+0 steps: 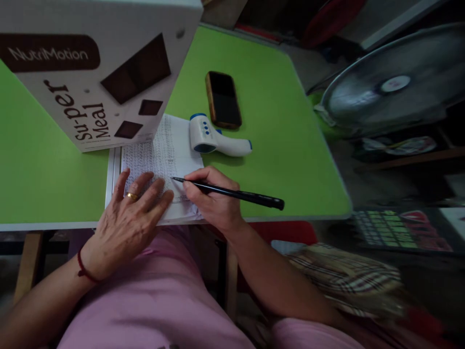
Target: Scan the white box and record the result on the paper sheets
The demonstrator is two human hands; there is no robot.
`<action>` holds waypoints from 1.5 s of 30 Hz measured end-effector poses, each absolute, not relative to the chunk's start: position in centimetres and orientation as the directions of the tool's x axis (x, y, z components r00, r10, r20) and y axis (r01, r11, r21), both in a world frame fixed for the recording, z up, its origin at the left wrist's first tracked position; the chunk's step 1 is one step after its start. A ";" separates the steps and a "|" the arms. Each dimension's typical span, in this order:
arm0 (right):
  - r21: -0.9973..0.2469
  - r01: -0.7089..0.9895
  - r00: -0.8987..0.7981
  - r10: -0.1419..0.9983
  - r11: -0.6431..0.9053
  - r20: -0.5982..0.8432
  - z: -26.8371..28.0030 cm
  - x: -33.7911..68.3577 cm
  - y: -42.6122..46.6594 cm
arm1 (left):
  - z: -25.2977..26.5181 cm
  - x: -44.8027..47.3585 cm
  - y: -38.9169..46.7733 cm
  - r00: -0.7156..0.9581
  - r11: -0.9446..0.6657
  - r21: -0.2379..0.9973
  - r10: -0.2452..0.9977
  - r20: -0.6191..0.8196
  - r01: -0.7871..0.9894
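Note:
A black pen (241, 194) is pinched in my right hand (218, 201), its tip at the written page of a notebook (178, 165). Dense lines of handwriting cover much of that page. My left hand (132, 208) lies flat with fingers spread on the lower left of the page, a gold ring (131, 196) on one finger. The foot of a tall white box (119, 116) marked "NutriMotion Su-per Meal" hides the notebook's upper left. A white and blue infrared thermometer (221, 140) lies at the page's right edge.
A smartphone (223, 99) in a brown case lies beyond the thermometer on the green table (290, 160). Past the table's right edge stands a large fan (385, 85). Checked cloth (348, 274) lies below at right, near a red chair (286, 231).

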State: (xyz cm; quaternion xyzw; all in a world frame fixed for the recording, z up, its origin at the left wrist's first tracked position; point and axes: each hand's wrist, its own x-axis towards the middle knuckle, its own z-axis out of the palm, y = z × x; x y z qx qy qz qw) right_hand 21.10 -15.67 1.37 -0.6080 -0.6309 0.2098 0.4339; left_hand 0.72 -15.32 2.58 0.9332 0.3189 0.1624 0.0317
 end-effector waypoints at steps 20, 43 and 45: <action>-0.786 0.600 0.176 0.934 0.148 0.310 1.3 21.1 -15.5 | 2.6 0.6 -15.3 0.741 -0.795 0.173 0.606 0.289 0.582; -0.776 0.590 0.139 0.919 0.223 0.370 1.2 21.1 -15.5 | 2.6 0.6 -15.3 0.741 -0.794 0.168 0.606 0.289 0.584; -0.773 0.590 0.146 0.912 0.230 0.383 1.1 21.1 -15.5 | 2.6 0.6 -15.3 0.740 -0.793 0.164 0.607 0.291 0.586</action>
